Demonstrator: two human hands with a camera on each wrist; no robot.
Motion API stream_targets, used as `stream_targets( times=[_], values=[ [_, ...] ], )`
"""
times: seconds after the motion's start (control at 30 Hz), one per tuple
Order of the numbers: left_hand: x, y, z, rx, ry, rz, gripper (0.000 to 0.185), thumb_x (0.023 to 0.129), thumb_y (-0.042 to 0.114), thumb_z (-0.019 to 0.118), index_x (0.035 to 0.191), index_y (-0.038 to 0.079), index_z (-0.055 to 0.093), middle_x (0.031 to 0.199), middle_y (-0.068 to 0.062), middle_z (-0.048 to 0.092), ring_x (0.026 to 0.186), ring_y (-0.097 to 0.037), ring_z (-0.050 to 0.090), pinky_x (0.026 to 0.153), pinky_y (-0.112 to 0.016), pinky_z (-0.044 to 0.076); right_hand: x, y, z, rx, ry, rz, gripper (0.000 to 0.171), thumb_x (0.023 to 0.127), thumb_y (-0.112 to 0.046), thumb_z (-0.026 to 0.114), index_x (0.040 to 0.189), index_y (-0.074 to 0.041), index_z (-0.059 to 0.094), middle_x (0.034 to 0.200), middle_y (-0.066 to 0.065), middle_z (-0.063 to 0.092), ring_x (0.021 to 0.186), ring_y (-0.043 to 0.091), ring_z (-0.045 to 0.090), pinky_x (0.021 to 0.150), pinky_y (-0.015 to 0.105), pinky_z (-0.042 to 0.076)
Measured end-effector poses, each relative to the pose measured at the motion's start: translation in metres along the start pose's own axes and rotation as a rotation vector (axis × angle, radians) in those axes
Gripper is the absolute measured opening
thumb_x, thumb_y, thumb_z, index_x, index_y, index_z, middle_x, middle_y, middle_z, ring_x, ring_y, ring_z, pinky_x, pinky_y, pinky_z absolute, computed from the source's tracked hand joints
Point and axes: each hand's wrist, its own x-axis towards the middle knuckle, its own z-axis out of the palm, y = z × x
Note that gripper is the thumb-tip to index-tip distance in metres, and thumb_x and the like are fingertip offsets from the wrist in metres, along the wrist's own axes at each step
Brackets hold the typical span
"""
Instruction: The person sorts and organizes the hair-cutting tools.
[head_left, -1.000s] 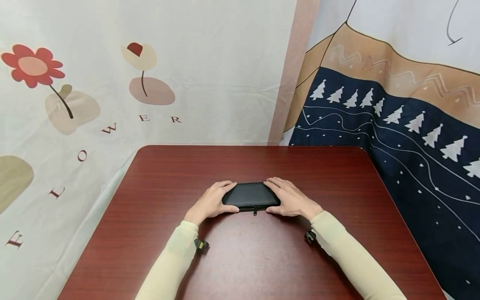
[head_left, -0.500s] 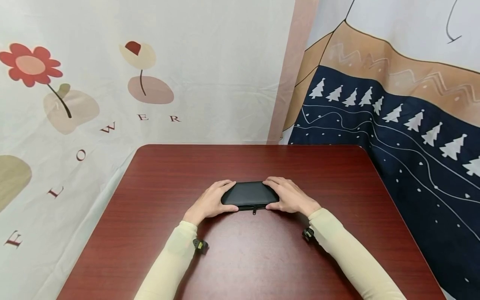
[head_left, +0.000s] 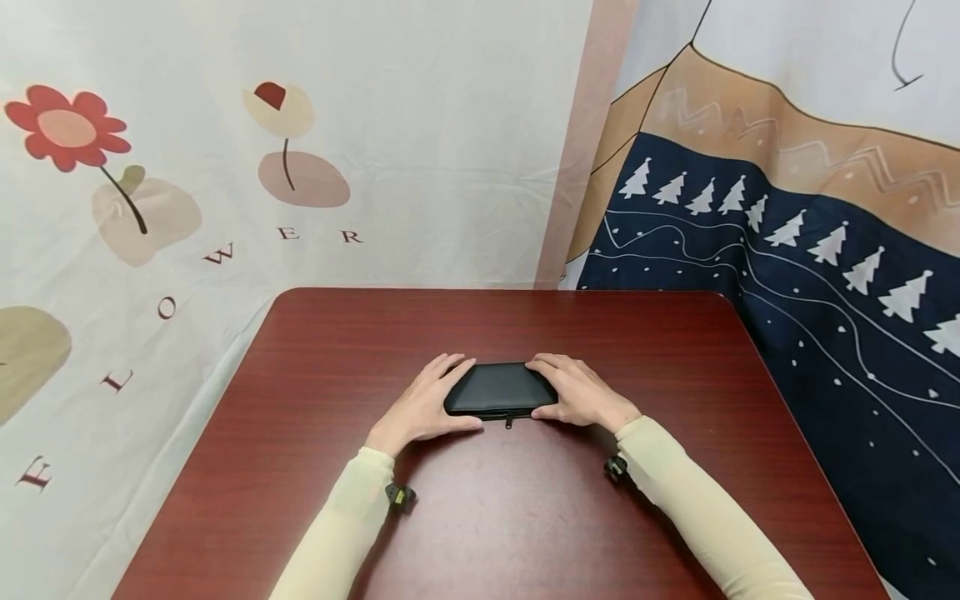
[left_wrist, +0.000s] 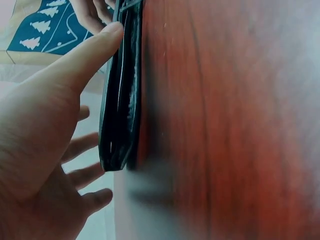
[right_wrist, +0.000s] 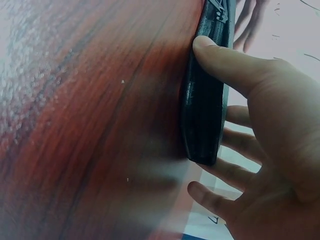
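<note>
A flat black zippered case (head_left: 501, 387) lies on the brown table, its zipper pull (head_left: 509, 423) hanging at the near edge. Around its left end is my left hand (head_left: 423, 404), with straight, spread fingers by the far corner and the thumb stretched along the near edge. In the left wrist view that thumb (left_wrist: 95, 47) overlaps the zipped side. My right hand (head_left: 585, 396) grips the right end, fingers at the far side and thumb on the near side. The right wrist view shows the zipper teeth (right_wrist: 218, 32) just beyond the right thumb (right_wrist: 225, 57).
The dark red-brown wooden table (head_left: 495, 517) has rounded far corners. Behind it hangs a white cloth (head_left: 450, 125) with flower prints, and to the right a navy cloth (head_left: 825, 317) with white trees. A small dark device (head_left: 401, 497) sits on the left wrist, another (head_left: 617, 469) on the right.
My left fingers have straightened and spread a little, and the left thumb has slid slightly right along the near edge. The right hand and the case stay nearly where they were.
</note>
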Motion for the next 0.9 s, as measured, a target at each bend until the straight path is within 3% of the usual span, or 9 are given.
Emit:
stream_targets(
  times=[0.2, 0.47, 0.7, 0.9],
  values=[
    [-0.004, 0.019, 0.007, 0.091, 0.148, 0.027, 0.102, 0.09, 0.06, 0.092, 0.172, 0.017, 0.049, 0.173, -0.015, 0.052, 0.165, -0.045, 0.044, 0.133, -0.066, 0.042, -0.002, 0.001, -0.001, 0.011, 0.003, 0.01, 0.084, 0.093, -0.041, 0.093, 0.162, -0.008, 0.059, 0.168, 0.019, 0.057, 0.155, 0.041, 0.057, 0.127, 0.064, 0.048],
    [-0.007, 0.049, 0.019, 0.19, 0.299, 0.104, 0.069, 0.095, 0.052, 0.089, 0.15, 0.013, 0.069, 0.15, -0.011, 0.069, 0.137, -0.035, 0.064, 0.119, -0.061, 0.054, -0.004, 0.001, 0.0, 0.044, 0.005, 0.025, 0.083, 0.093, -0.04, 0.094, 0.162, -0.008, 0.059, 0.168, 0.019, 0.057, 0.155, 0.041, 0.056, 0.126, 0.066, 0.048],
    [-0.007, 0.067, 0.029, 0.268, 0.333, 0.142, 0.051, 0.095, 0.049, 0.089, 0.13, 0.013, 0.076, 0.131, -0.007, 0.075, 0.12, -0.031, 0.068, 0.105, -0.051, 0.057, -0.003, 0.001, 0.002, 0.049, 0.009, 0.017, 0.083, 0.094, -0.04, 0.093, 0.162, -0.007, 0.058, 0.169, 0.02, 0.056, 0.156, 0.041, 0.056, 0.125, 0.067, 0.049],
    [-0.006, 0.077, 0.034, 0.325, 0.292, 0.15, 0.034, 0.097, 0.045, 0.087, 0.11, 0.016, 0.076, 0.104, 0.001, 0.075, 0.099, -0.024, 0.069, 0.086, -0.041, 0.059, -0.002, 0.0, 0.001, 0.057, 0.007, 0.017, 0.083, 0.094, -0.039, 0.093, 0.162, -0.007, 0.058, 0.169, 0.019, 0.056, 0.156, 0.04, 0.056, 0.125, 0.067, 0.049]
  ],
)
